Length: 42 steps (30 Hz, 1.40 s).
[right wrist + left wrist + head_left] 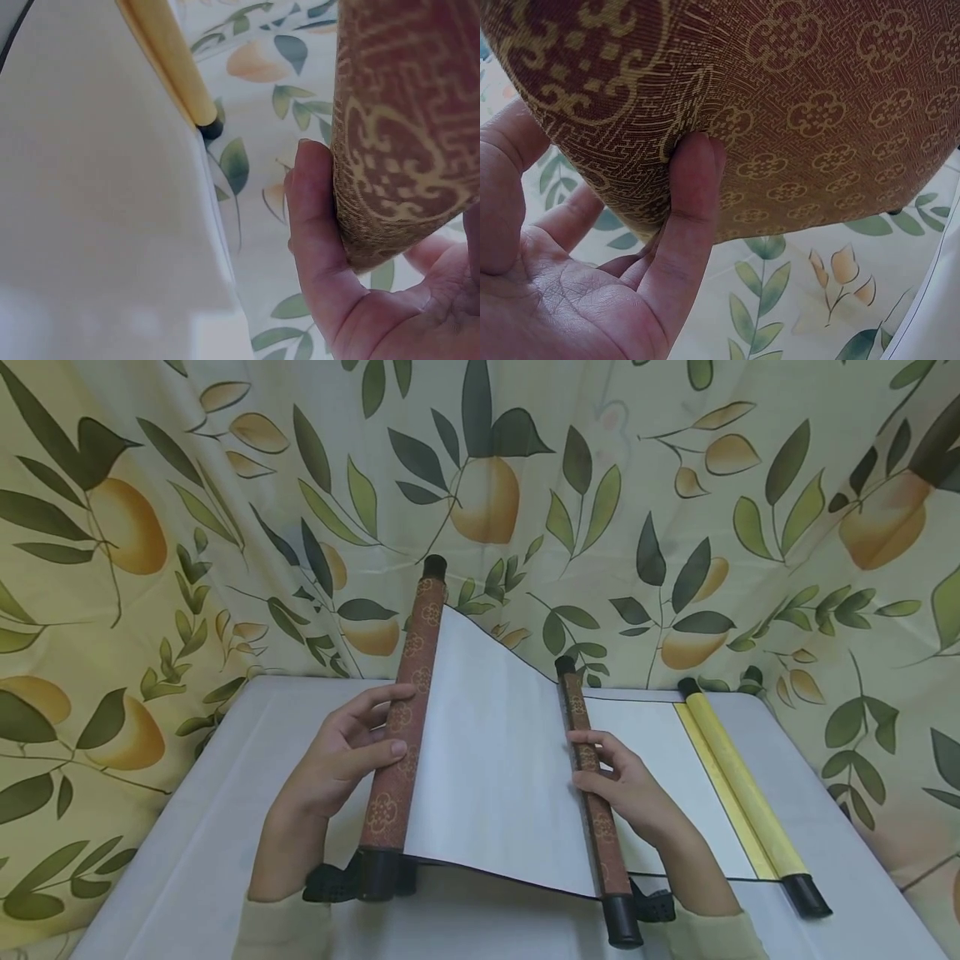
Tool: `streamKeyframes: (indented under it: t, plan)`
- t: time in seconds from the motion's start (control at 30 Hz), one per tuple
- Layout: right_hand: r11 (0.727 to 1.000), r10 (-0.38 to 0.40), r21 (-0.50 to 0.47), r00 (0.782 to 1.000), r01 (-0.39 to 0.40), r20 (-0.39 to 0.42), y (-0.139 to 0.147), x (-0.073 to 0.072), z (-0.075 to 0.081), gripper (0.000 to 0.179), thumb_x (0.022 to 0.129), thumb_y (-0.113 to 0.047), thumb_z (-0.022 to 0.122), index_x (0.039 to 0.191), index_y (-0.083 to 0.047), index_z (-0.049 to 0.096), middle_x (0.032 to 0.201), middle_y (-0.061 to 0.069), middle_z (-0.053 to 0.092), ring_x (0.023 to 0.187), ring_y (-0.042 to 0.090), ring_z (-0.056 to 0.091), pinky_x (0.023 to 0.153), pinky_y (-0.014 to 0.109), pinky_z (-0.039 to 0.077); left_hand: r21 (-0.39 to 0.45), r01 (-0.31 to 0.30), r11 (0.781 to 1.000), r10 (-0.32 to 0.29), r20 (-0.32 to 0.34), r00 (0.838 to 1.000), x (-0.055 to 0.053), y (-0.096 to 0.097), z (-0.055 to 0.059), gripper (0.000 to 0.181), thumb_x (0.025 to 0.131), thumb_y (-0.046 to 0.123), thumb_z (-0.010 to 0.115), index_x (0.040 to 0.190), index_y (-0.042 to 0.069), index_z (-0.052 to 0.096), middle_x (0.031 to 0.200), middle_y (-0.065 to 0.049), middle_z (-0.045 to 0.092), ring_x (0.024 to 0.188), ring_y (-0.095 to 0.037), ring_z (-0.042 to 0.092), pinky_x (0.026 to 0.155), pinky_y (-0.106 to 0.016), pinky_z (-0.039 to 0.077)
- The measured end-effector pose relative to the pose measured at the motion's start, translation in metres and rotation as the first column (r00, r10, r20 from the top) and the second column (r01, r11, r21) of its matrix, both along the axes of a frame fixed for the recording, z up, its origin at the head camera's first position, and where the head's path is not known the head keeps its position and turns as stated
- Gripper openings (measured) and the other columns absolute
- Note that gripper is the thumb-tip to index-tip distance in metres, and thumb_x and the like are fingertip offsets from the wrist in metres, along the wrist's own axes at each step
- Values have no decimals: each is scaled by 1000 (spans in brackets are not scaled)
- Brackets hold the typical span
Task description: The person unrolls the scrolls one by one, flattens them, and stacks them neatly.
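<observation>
A hanging scroll (495, 760) is held up over the table, its white sheet stretched between two reddish-brown rollers with gold flower patterns and black end knobs. My left hand (337, 756) grips the thicker left roller (411, 718), thumb in front. In the left wrist view the thumb presses into the patterned brocade (802, 112). My right hand (626, 781) pinches the thinner right roller (597, 810) between thumb and fingers. That roller's brocade (405, 142) tapers past the hand in the right wrist view. Both rollers tilt, and the sheet's lower edge sags slightly.
A second scroll lies behind my right hand, its white sheet (645, 735) partly unrolled. Its yellow roller (746, 785) with black knobs rests on the right side of the white table (202, 827). A curtain (300, 527) printed with fruit and leaves hangs behind.
</observation>
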State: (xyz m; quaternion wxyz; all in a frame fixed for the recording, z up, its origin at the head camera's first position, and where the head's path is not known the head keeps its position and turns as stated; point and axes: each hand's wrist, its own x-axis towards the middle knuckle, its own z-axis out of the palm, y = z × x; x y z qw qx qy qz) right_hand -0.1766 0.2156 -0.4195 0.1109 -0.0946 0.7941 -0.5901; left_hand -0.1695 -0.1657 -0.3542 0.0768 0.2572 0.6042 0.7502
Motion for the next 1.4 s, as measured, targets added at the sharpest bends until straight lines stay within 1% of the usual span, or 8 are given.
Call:
streamKeyframes:
  t: [0.27, 0.57, 0.8, 0.87, 0.97, 1.17, 1.23, 1.4]
  plan:
    - [1000, -17, 2, 1000, 17, -1, 0, 0, 1, 52, 96, -9, 62, 145, -10, 44, 153, 22, 28, 122, 43, 47, 86, 38, 52, 13, 1, 1000, 0, -14, 1000, 1, -2, 0, 55, 90, -5, 62, 142, 11, 51, 140, -12, 42, 86, -12, 59, 71, -23, 53]
    - [1000, -17, 2, 999, 17, -27, 1, 0, 1, 51, 96, -7, 61, 144, -9, 45, 155, 22, 27, 130, 46, 40, 92, 42, 50, 17, 2, 1000, -2, -13, 1000, 2, -6, 1, 55, 91, -4, 61, 143, 10, 49, 137, -17, 43, 98, -19, 64, 77, -29, 57]
    - [1000, -19, 18, 999, 20, -36, 2, -1, 0, 51, 96, -6, 60, 144, -9, 45, 155, 21, 28, 130, 45, 40, 92, 43, 48, 31, -3, 1000, 3, -9, 1000, 2, -7, 2, 55, 91, -4, 61, 142, 11, 50, 137, -18, 44, 103, -21, 64, 80, -32, 58]
    - [1000, -21, 18, 999, 22, -34, 2, -1, 0, 50, 96, -7, 59, 144, -9, 45, 155, 20, 28, 130, 45, 40, 92, 44, 48, 36, 0, 999, 1, -11, 1000, 1, -7, 2, 55, 91, -5, 60, 143, 10, 49, 136, -18, 44, 104, -21, 65, 81, -33, 58]
    - [999, -20, 27, 999, 21, -41, 3, -2, -1, 49, 97, -9, 61, 144, -9, 46, 156, 18, 29, 136, 45, 33, 95, 47, 46, 41, 1, 999, -1, -13, 1000, 1, -8, 3, 55, 91, -6, 60, 143, 10, 49, 136, -18, 44, 105, -21, 65, 81, -33, 58]
    - [999, -19, 42, 998, 21, -53, 4, -1, -1, 48, 97, -9, 60, 143, -9, 46, 157, 15, 28, 144, 49, 22, 100, 58, 43, 44, -5, 999, 5, -9, 1000, 2, -9, 4, 56, 91, -6, 60, 143, 11, 49, 135, -18, 46, 103, -20, 65, 80, -32, 58]
    - [999, -22, 42, 998, 24, -53, 4, -1, 0, 48, 97, -9, 61, 143, -9, 46, 156, 15, 29, 142, 50, 25, 98, 57, 45, 46, -4, 999, 5, -16, 1000, 2, -10, 4, 56, 91, -6, 59, 143, 11, 49, 133, -18, 47, 102, -20, 65, 79, -31, 58]
    - [999, -25, 31, 999, 26, -38, 5, -1, 1, 50, 96, -8, 63, 143, -10, 45, 155, 17, 28, 127, 47, 45, 87, 44, 52, 50, -5, 999, 6, -28, 1000, 2, -11, 4, 55, 91, -6, 58, 143, 11, 49, 131, -18, 48, 102, -19, 65, 80, -32, 58]
